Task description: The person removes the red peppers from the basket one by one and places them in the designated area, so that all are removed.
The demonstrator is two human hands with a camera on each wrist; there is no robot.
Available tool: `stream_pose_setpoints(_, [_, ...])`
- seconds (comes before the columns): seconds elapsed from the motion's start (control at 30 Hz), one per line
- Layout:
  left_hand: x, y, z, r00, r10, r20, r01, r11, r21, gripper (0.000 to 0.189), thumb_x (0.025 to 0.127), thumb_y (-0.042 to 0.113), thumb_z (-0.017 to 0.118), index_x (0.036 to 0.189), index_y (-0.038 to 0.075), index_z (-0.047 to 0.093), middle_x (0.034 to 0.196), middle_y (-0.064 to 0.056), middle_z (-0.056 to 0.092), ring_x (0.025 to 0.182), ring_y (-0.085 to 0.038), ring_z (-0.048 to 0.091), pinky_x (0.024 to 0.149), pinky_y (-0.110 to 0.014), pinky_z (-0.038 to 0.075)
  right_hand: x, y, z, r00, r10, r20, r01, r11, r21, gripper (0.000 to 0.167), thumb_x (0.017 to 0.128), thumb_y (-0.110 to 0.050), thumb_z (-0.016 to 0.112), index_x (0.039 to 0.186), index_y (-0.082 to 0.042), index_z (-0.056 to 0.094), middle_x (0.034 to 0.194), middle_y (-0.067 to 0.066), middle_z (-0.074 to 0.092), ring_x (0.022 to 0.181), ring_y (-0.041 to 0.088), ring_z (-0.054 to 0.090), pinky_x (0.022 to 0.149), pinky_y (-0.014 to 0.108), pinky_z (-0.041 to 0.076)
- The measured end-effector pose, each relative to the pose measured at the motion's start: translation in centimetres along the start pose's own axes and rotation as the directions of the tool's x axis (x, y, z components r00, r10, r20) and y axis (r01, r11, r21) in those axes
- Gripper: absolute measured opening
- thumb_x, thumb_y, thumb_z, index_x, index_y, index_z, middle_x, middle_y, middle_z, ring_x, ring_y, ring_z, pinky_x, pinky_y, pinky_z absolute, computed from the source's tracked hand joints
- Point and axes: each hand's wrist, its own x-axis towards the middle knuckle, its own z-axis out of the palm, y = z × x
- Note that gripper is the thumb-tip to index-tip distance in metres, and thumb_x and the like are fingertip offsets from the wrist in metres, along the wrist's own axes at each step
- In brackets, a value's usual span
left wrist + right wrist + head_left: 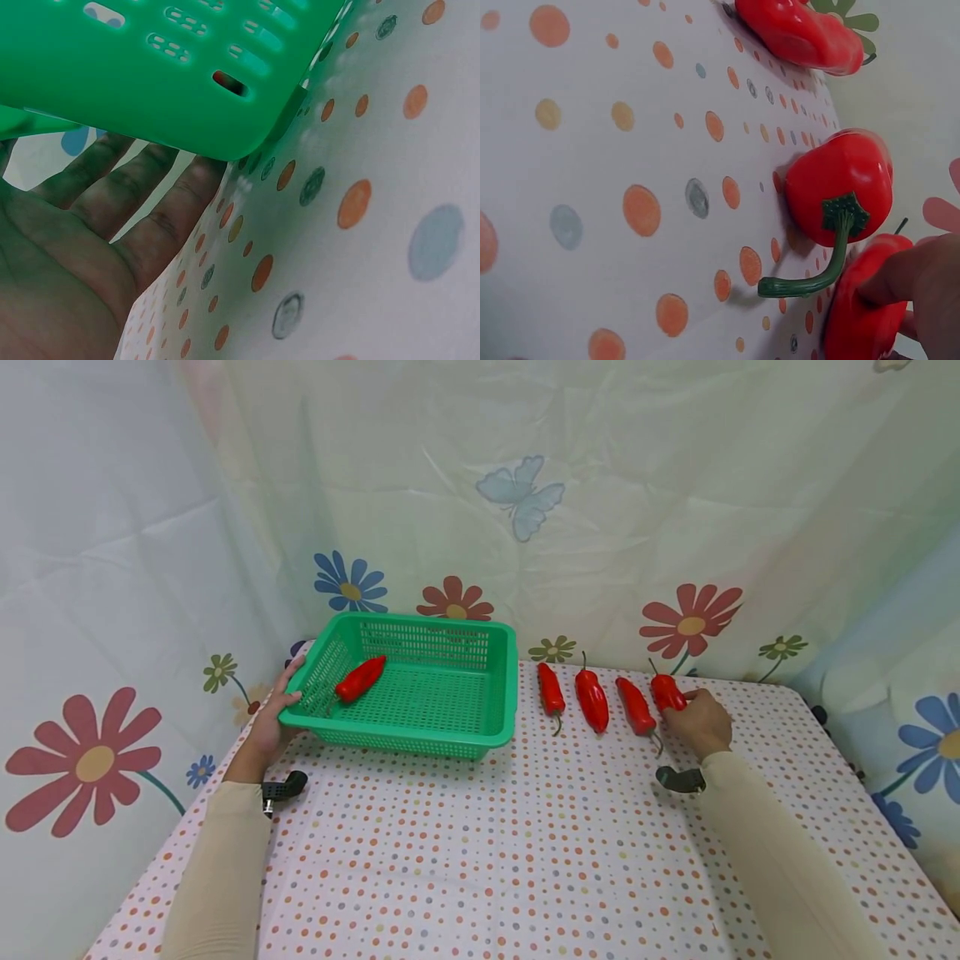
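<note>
A green plastic basket (405, 743) stands on the table at left centre, with one red pepper (362, 678) lying inside at its left end. My left hand (270, 718) holds the basket's left side, thumb at the rim and fingers along the outside wall in the left wrist view. On the right, my right hand (699, 723) grips a red pepper (666, 692), thumb pressed on its side. Just left of that hand lies another red pepper (636, 705) with a curved green stem (810, 285).
Two more red peppers, a slim one (551, 689) and a fuller one (592, 700), lie in the row between basket and right hand. A dotted cloth (450, 860) covers the table. A flowered curtain (420, 485) hangs behind and at both sides.
</note>
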Motion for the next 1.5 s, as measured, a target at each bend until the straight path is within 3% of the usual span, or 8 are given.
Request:
stream_pose_setpoints(0.17, [0.0, 0.1, 0.0, 1.000, 0.007, 0.006, -0.007, 1.000, -0.002, 0.057, 0.104, 0.030, 0.026, 0.156, 0.044, 0.008, 0.163, -0.007, 0.001, 0.136, -0.030, 0.024, 0.095, -0.036, 0.038, 0.2, 0.1, 0.2, 1.000, 0.005, -0.029, -0.005, 1.000, -0.003, 0.064, 0.095, -0.030, 0.051, 0.143, 0.009, 0.035, 0.134, 0.035, 0.047, 0.113, 0.048, 0.046, 0.093, 0.056, 0.048])
stream_pose_setpoints(0.3, [-0.1, 0.1, 0.0, 1.000, 0.006, 0.006, -0.006, 1.000, -0.005, 0.058, 0.103, 0.031, 0.027, 0.156, 0.044, 0.008, 0.163, -0.007, 0.000, 0.137, -0.031, 0.024, 0.100, -0.047, 0.033, 0.1, -0.3, 0.6, 0.986, -0.032, -0.163, 0.037, 0.999, 0.027, 0.060, 0.095, -0.030, 0.046, 0.143, 0.006, 0.038, 0.135, 0.035, 0.045, 0.119, 0.049, 0.041, 0.097, 0.058, 0.042])
stream_pose_setpoints(0.5, [-0.2, 0.3, 0.1, 1.000, 0.003, 0.003, -0.003, 1.000, -0.016, 0.059, 0.103, 0.030, 0.028, 0.157, 0.043, 0.007, 0.164, -0.007, -0.001, 0.139, -0.034, 0.021, 0.106, -0.061, 0.023, -1.1, -2.6, 1.2, 0.904, -0.151, -0.401, 0.210, 0.972, 0.107, 0.049, 0.096, -0.022, 0.047, 0.140, 0.001, 0.045, 0.135, 0.028, 0.048, 0.126, 0.044, 0.039, 0.104, 0.058, 0.034])
stream_pose_setpoints(0.7, [-0.3, 0.5, 0.1, 1.000, 0.003, 0.002, -0.003, 1.000, -0.008, 0.059, 0.103, 0.031, 0.027, 0.157, 0.041, 0.006, 0.164, -0.007, 0.000, 0.138, -0.032, 0.023, 0.105, -0.057, 0.026, -3.1, -6.0, 2.0, 0.841, -0.277, -0.464, 0.386, 0.909, 0.159, 0.039, 0.096, -0.019, 0.052, 0.133, -0.004, 0.053, 0.133, 0.020, 0.054, 0.124, 0.038, 0.043, 0.106, 0.055, 0.036])
stream_pose_setpoints(1.0, [-0.3, 0.7, 0.1, 1.000, -0.006, -0.004, 0.006, 1.000, -0.010, 0.057, 0.103, 0.032, 0.027, 0.156, 0.044, 0.009, 0.163, -0.007, 0.001, 0.135, -0.029, 0.026, 0.105, -0.057, 0.026, -6.3, -10.9, 2.6, 0.767, -0.471, -0.436, 0.607, 0.752, 0.256, 0.025, 0.097, -0.015, 0.054, 0.116, -0.004, 0.064, 0.116, 0.016, 0.065, 0.103, 0.031, 0.057, 0.091, 0.045, 0.048])
stream_pose_setpoints(1.23, [-0.2, 0.7, 0.1, 1.000, -0.010, -0.002, 0.010, 1.000, -0.012, 0.059, 0.103, 0.031, 0.028, 0.157, 0.043, 0.008, 0.164, -0.005, -0.001, 0.140, -0.032, 0.021, 0.108, -0.061, 0.022, -9.6, -14.9, 3.1, 0.680, -0.611, -0.405, 0.733, 0.588, 0.343, 0.021, 0.097, -0.014, 0.053, 0.107, -0.002, 0.067, 0.098, 0.015, 0.069, 0.086, 0.026, 0.059, 0.074, 0.034, 0.047])
stream_pose_setpoints(1.33, [-0.2, 0.7, 0.0, 1.000, -0.013, 0.002, 0.013, 1.000, -0.005, 0.059, 0.103, 0.030, 0.027, 0.156, 0.044, 0.008, 0.164, -0.006, 0.000, 0.140, -0.031, 0.022, 0.107, -0.057, 0.025, -11.3, -16.5, 3.6, 0.698, -0.642, -0.318, 0.710, 0.562, 0.424, 0.021, 0.098, -0.015, 0.053, 0.108, -0.003, 0.067, 0.097, 0.014, 0.069, 0.085, 0.023, 0.059, 0.072, 0.029, 0.047])
stream_pose_setpoints(1.5, [-0.2, 0.6, 0.0, 1.000, -0.017, 0.000, 0.017, 1.000, 0.013, 0.059, 0.103, 0.030, 0.026, 0.156, 0.044, 0.007, 0.164, -0.006, 0.000, 0.140, -0.031, 0.023, 0.105, -0.051, 0.029, -14.7, -19.3, 4.4, 0.738, -0.669, -0.086, 0.584, 0.570, 0.577, 0.022, 0.098, -0.018, 0.054, 0.114, -0.008, 0.066, 0.106, 0.011, 0.068, 0.093, 0.023, 0.060, 0.079, 0.030, 0.048])
